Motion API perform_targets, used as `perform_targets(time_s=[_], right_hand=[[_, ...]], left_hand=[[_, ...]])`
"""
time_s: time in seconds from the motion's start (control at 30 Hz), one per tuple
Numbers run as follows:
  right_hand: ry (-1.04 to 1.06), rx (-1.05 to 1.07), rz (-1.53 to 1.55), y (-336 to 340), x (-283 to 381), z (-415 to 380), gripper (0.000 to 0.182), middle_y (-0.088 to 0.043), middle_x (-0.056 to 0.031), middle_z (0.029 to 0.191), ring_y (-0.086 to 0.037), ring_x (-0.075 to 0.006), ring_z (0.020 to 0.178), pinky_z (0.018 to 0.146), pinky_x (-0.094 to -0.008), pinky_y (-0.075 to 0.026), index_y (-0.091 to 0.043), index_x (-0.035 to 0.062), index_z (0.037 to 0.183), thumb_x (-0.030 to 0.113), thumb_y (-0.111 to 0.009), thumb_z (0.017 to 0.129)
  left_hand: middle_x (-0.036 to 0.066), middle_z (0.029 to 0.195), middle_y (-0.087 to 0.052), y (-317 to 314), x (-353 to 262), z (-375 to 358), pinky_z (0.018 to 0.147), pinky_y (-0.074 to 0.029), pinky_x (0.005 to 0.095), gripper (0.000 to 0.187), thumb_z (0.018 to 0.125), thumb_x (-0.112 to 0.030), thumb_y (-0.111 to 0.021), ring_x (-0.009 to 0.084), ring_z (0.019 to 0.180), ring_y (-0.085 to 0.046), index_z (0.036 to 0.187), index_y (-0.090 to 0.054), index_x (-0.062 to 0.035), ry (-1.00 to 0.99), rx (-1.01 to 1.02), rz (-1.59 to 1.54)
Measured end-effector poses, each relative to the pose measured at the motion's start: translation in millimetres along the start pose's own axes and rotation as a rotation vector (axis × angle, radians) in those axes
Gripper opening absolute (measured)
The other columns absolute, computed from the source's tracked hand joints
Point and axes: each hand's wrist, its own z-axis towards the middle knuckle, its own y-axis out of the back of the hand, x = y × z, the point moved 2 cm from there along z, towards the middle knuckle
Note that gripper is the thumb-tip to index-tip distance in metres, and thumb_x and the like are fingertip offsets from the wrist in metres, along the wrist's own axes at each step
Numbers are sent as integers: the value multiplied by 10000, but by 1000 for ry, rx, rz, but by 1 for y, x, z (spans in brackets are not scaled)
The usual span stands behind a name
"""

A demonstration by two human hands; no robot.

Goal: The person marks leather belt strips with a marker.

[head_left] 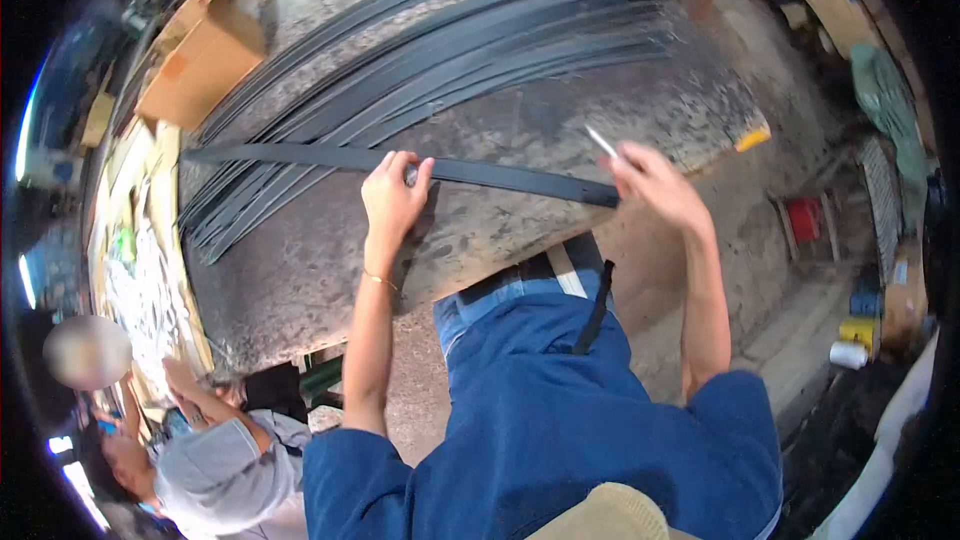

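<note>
A long black belt strap lies slantwise over the worktable, its pointed left end resting across a heap of similar black straps. My left hand is closed on the strap near its middle, and a small round dark item shows between thumb and fingers; I cannot make out what it is. Close to the strap's right end, my right hand is closed around a thin white pen-like stick, tip pointing up and left. Whether that hand also touches the strap end cannot be told.
An open cardboard box stands at the table's far left. At lower left, a person in a grey shirt works beside a bright, paper-covered surface. A yellow piece marks the table's right corner. A red item sits on the floor side.
</note>
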Motion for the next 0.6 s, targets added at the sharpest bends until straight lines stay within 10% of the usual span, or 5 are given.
perform_targets(time_s=[0.1,0.23,0.6], right_hand=[[122,-138,-441,-1,11,60,292,-682,-199,899,-685,-356,891,788,-470,-521,-651,54,1110,304,-574,980],[110,6,-945,-16,11,107,403,-561,-116,1369,-486,-268,1328,1111,-569,-352,-592,172,1358,298,-608,976],[-263,-340,-937,225,-72,-4,220,-767,-103,998,-737,-257,931,817,-401,-580,-773,83,1073,127,-724,863]], left_hand=[[102,833,-649,-22,-24,-14,695,-510,431,228,873,-297,-736,324,807,-647,861,-653,-85,-90,-60,83],[93,831,-635,-18,-22,-14,700,-495,430,178,869,-229,-729,313,797,-625,911,-651,-75,-137,35,71],[62,925,-588,-16,-22,-29,788,-416,415,239,863,-208,-729,281,918,-561,1062,-650,-100,-139,53,138]])
